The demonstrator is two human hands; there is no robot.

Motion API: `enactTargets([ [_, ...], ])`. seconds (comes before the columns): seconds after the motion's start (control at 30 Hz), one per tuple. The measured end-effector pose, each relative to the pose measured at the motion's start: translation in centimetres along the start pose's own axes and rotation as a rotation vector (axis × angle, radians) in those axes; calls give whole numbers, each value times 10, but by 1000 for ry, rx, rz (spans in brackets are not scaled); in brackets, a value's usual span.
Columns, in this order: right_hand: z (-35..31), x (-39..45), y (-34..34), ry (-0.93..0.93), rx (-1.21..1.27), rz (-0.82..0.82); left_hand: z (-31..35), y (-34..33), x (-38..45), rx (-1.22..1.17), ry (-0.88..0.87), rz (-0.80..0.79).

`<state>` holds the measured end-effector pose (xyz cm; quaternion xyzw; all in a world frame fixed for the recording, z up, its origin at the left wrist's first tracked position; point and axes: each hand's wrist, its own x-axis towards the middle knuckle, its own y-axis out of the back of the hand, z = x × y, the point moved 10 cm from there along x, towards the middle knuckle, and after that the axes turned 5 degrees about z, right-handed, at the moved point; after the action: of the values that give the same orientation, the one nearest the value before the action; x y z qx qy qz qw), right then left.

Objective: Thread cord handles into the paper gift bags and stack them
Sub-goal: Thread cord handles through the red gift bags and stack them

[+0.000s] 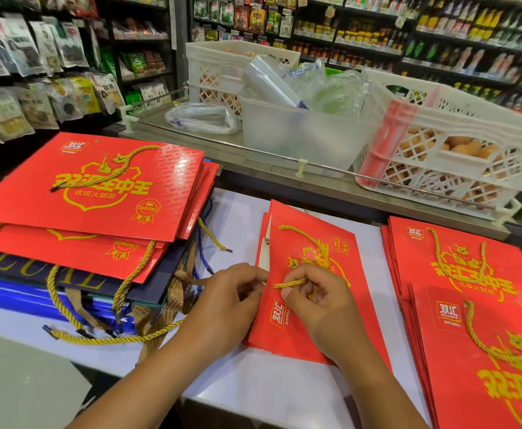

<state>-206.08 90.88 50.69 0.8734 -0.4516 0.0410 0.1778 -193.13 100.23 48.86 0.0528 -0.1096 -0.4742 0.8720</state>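
Note:
A flat red paper gift bag (296, 323) with gold print lies in the middle of the white counter. A gold twisted cord (307, 239) runs across its face. My right hand (321, 301) pinches one end of that cord between thumb and fingers over the bag. My left hand (231, 292) grips the bag's left edge, fingertips close to the cord's tip. On the left stands a tall stack of bags (105, 193), red ones on top with gold cord handles hanging out. On the right lies a second pile of red bags (476, 305) with cords resting on them.
A steel rail (303, 164) and a shelf run behind the counter. On the shelf stand a clear plastic bin (299, 140), a white crate of eggs (457, 150) and another white crate (219, 69). Store shelves fill the background. The counter's front edge (148, 373) is near me.

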Motion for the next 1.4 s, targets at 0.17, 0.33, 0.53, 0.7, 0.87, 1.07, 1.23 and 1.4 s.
enactTargets([
  [0.17, -5, -1, 3, 9, 6, 11, 2, 3, 0, 18, 27, 31],
  [0.33, -10, -2, 4, 5, -2, -1, -3, 9, 1, -10, 60, 61],
  [0.53, -12, -2, 7, 19, -26, 42, -1, 8, -1, -165, 95, 74],
  [0.7, -8, -3, 17, 3, 16, 134, 4, 2, -3, -52, -12, 16],
  [0.87, 0, -10, 64, -39, -13, 508, 9, 2, -8, -15, -72, 4],
  [1.07, -21, -23, 96, 30, -113, 680, 7, 7, -7, -57, -11, 48],
  [1.23, -59, -39, 20, 184, -396, -40, 2, 22, -5, -240, 64, 164],
  [1.4, -52, -76, -7, 259, -961, -424, 1, 26, -6, -340, 90, 189],
])
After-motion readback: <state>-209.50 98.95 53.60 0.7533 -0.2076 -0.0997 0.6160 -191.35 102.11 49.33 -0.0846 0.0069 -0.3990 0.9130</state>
